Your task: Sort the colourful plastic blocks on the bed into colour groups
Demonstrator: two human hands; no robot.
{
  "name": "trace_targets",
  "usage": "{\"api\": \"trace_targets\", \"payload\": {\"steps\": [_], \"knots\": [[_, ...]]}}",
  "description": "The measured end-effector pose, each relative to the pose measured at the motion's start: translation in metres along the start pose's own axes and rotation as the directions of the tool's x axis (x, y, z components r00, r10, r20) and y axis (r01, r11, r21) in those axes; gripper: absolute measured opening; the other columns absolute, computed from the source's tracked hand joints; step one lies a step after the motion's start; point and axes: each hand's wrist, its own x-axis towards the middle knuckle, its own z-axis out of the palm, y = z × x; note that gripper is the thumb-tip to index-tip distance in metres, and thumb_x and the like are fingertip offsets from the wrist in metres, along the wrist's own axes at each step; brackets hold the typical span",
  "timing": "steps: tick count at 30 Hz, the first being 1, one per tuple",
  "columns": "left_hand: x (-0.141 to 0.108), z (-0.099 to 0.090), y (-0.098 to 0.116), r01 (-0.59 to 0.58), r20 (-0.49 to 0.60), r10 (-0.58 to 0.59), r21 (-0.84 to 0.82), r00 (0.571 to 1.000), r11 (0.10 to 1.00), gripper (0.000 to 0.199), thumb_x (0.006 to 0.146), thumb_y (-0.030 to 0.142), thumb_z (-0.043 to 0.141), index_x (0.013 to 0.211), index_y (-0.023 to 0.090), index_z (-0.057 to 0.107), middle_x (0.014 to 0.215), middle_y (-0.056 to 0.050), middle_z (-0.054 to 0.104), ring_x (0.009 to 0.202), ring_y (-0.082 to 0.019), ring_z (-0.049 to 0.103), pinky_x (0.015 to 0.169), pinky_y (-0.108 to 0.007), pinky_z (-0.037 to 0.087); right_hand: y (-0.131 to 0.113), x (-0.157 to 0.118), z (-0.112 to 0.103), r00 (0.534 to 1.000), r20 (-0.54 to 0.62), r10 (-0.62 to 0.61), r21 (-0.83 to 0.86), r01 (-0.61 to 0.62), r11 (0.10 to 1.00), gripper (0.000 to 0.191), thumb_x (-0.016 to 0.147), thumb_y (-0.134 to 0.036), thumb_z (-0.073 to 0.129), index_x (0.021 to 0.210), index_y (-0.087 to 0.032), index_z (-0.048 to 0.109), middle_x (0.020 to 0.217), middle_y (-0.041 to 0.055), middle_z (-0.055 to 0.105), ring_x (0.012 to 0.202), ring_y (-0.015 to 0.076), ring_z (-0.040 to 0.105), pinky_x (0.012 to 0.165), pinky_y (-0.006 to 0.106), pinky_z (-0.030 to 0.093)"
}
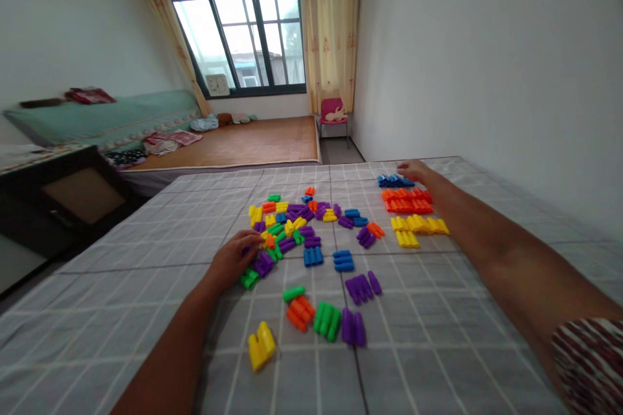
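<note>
Right hand [413, 170] at blue plastic pieces [390, 180]; light contact advised. Left hand [234, 260] at multicoloured pieces [289, 227]. Cannot tell either hand's finger closure.

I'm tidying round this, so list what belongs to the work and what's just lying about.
In the work:
- Left hand, at mixed pieces
- Right hand, at blue row
- Orange rows
- Yellow rows

Lying about:
- Clock
- Pink chair
- Crumpled cloth

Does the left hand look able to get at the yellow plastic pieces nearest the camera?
Probably yes: nothing covers those yellow pieces, and the left hand could swing back over open grey checked cloth.
</note>
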Motion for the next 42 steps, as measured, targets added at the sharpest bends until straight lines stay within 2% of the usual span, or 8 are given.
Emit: {"api": "trace_targets", "payload": {"steps": [7,13,16,21,26,29,36,42], "knots": [[-0.001,0.003,0.008,-0.001,-0.011,0.002,0.03,1.0,1.0,0.033,0.089,0.042,0.048,0.103,0.023,0.07,0.112,-0.006,0.064,0.104,-0.02,0.061,0.097,-0.033,0.047,-0.087,-0.044,0.011,0.918,0.008,-0.397,-0.009,0.397,0.918,0.033,0.086,-0.028,0.052,0.111,-0.013,0.069,0.098,0.0096,0.073,0.081,0.018,0.066,0.075,0.027,0.049],[-0.005,-0.003,0.017,0.109,-0.04,-0.103,0.194,0.994,0.975,0.028,0.087,0.032,0.051,0.105,0.025,0.07,0.12,-0.005,0.063,0.109,-0.022,0.059,0.096,-0.034,0.047,-0.182,-0.146,0.063,0.44,0.513,-0.737,0.232,0.756,0.612,0.025,0.082,-0.027,0.06,0.103,-0.018,0.071,0.092,0.004,0.072,0.079,0.0159,0.065,0.073,0.026,0.047],[-0.007,-0.002,0.014,0.134,-0.055,-0.125,0.215,0.991,0.967,0.029,0.087,0.027,0.048,0.106,0.026,0.07,0.121,-0.005,0.062,0.109,-0.021,0.059,0.095,-0.033,0.047,-0.204,-0.184,0.084,0.3,0.573,-0.763,0.268,0.81,0.521,0.032,0.079,-0.032,0.068,0.106,-0.016,0.07,0.094,0.0062,0.069,0.081,0.0175,0.063,0.072,0.027,0.047],[-0.005,0.002,0.008,0.108,-0.056,-0.1,0.165,0.993,0.98,0.03,0.087,0.026,0.047,0.107,0.023,0.069,0.121,-0.006,0.062,0.109,-0.021,0.06,0.097,-0.033,0.047,-0.209,-0.219,0.096,0.325,0.5,-0.802,0.107,0.896,0.43,0.044,0.073,-0.035,0.074,0.112,-0.016,0.067,0.114,0.0131,0.06,0.101,0.0252,0.059,0.084,0.034,0.047],[-0.003,0.003,0.005,0.086,-0.059,-0.079,0.126,0.995,0.988,0.033,0.087,0.029,0.045,0.109,0.022,0.068,0.12,-0.007,0.062,0.108,-0.021,0.061,0.097,-0.033,0.047,-0.199,-0.235,0.09,0.228,0.461,-0.858,0.237,0.9,0.366,0.043,0.075,-0.026,0.071,0.116,-0.015,0.064,0.113,0.0119,0.063,0.103,0.0231,0.059,0.091,0.034,0.045],[-0.003,0.002,0.001,0.083,-0.056,-0.077,0.112,0.995,0.99,0.034,0.087,0.033,0.044,0.108,0.022,0.069,0.12,-0.007,0.062,0.108,-0.021,0.061,0.099,-0.034,0.046,-0.187,-0.219,0.074,0.337,0.448,-0.828,0.266,0.835,0.483,0.043,0.077,-0.031,0.07,0.117,-0.016,0.064,0.107,0.0095,0.067,0.09,0.0198,0.064,0.082,0.032,0.048],[-0.003,-0.002,-0.003,0.056,-0.037,-0.053,0.091,0.998,0.994,0.036,0.086,0.039,0.044,0.107,0.023,0.068,0.119,-0.007,0.062,0.108,-0.022,0.061,0.098,-0.037,0.048,-0.091,-0.094,0.001,0.865,0.232,-0.445,0.17,0.414,0.894,0.042,0.083,-0.039,0.06,0.119,-0.017,0.062,0.11,0.0099,0.069,0.076,0.0154,0.066,0.064,0.025,0.05],[0.0,-0.007,-0.007,0.059,-0.03,-0.057,0.08,0.998,0.995,0.037,0.085,0.043,0.046,0.105,0.023,0.069,0.117,-0.007,0.064,0.106,-0.022,0.063,0.096,-0.037,0.05,0.016,-0.014,-0.031,0.982,-0.046,-0.185,-0.302,0.163,0.939,0.032,0.069,-0.027,0.07,0.101,-0.021,0.072,0.1,0.0045,0.073,0.091,0.0189,0.065,0.077,0.025,0.048]]}}
